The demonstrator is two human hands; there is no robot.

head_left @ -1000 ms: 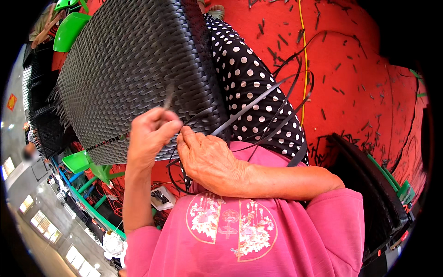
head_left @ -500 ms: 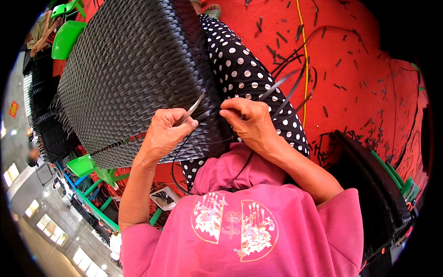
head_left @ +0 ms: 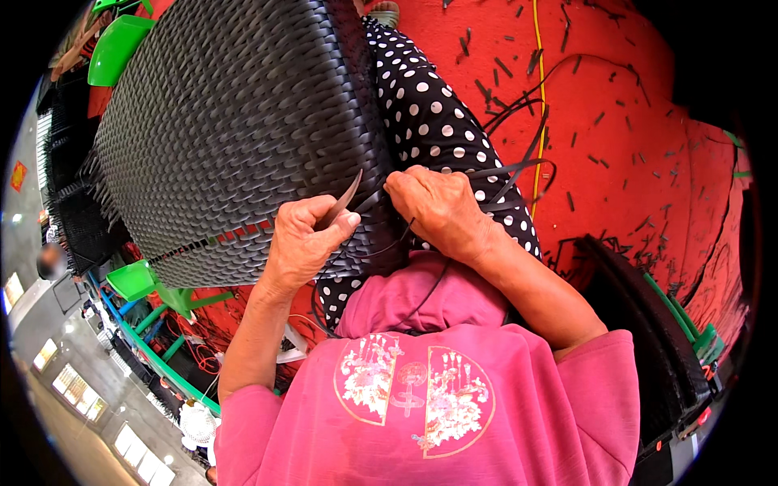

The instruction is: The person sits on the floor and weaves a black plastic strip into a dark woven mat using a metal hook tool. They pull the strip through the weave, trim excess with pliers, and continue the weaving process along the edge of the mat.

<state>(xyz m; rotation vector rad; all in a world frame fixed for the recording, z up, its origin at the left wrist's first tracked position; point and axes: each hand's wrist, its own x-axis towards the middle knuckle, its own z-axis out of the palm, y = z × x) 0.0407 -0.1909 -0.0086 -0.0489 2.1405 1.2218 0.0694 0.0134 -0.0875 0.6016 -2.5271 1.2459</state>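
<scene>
A black woven wicker panel (head_left: 235,121) lies across my lap, with an open slit in its weave (head_left: 235,234) where red shows through. My left hand (head_left: 304,247) is closed round a pointed, curved metal blade (head_left: 349,194), tip upward, over the panel's right part. Close beside it at the panel's right edge, my right hand (head_left: 442,212) has its fingers pinched on a flat black strip (head_left: 506,169). The strip trails right from that hand in loops above the polka-dot trousers (head_left: 433,109). Its end between the fingers is mostly hidden.
Cut black scraps (head_left: 502,66) litter the red floor (head_left: 600,178), crossed by a yellow cord (head_left: 541,81). Green chairs (head_left: 121,49) stand at the left. A dark woven piece (head_left: 648,324) is at the right. A white fan (head_left: 198,423) stands at lower left.
My right hand has turned over, back of the hand up, and moved closer to the panel edge. The blade has tilted slightly. The strip's loops at the right have dropped and drawn together.
</scene>
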